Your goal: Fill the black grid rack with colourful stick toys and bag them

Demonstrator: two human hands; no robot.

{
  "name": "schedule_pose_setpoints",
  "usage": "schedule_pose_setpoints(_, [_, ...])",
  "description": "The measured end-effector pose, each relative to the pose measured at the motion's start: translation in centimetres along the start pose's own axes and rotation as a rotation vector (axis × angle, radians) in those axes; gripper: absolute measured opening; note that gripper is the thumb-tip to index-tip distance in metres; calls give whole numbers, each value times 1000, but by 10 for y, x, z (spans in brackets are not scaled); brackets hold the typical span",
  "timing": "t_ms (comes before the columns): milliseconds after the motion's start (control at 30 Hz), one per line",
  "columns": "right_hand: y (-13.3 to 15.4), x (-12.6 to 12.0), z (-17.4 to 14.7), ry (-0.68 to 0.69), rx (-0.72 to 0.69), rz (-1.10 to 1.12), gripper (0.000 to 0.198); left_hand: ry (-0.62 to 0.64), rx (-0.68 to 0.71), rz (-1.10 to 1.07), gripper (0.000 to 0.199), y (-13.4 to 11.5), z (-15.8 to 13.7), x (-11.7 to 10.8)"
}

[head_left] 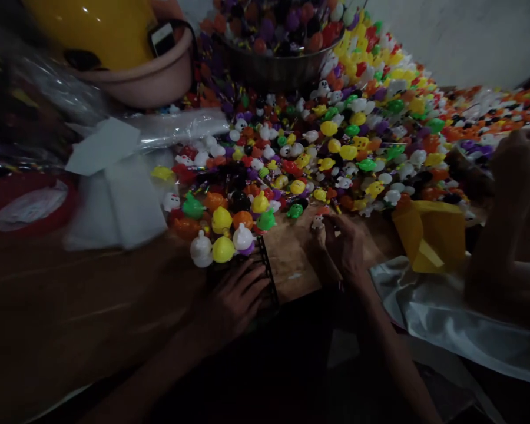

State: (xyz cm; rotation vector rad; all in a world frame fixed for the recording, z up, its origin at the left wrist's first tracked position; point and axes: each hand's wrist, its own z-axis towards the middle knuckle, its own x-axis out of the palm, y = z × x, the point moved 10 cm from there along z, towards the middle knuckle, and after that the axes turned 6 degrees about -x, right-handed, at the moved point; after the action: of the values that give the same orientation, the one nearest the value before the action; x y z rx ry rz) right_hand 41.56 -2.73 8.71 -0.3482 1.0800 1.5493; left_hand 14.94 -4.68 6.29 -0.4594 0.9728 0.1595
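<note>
My left hand [241,288] lies with its fingers stretched out over the near part of a black rack [269,274]. Little plastic figure toys stand in a cluster at the rack's far end, among them a yellow figure [223,249], a white figure [201,249] and a green figure [265,220]. To the right, my right hand [348,244] pinches a small white toy figure [318,221] with a red top, just above the brown table [291,253]. A green toy [295,210] lies a little left of that hand, at the pile's near edge.
A large heap of mixed toys [331,147] spreads across the back, with a full metal bowl [282,68] behind. Clear plastic bags [128,200], a red basin [66,200] and a pink tub [159,76] stand left. Right are a yellow paper packet [433,235] and another person's arm [507,218].
</note>
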Motion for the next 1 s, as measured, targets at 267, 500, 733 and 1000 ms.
schedule_pose_setpoints(267, [15, 67, 57, 394, -306, -338, 35, 35, -147, -148, 30, 34, -8, -6])
schedule_pose_setpoints(500, [17, 91, 69, 424, -287, -439, 34, 40, -157, -171, 27, 37, -6, -2])
schedule_pose_setpoints(733, [68, 58, 24, 402, -370, -163, 29, 24, -150, -191, 28, 38, -6, -7])
schedule_pose_setpoints(1000, [76, 48, -62, 426, -172, 2, 29, -2, -93, -84, 26, 32, -10, -9])
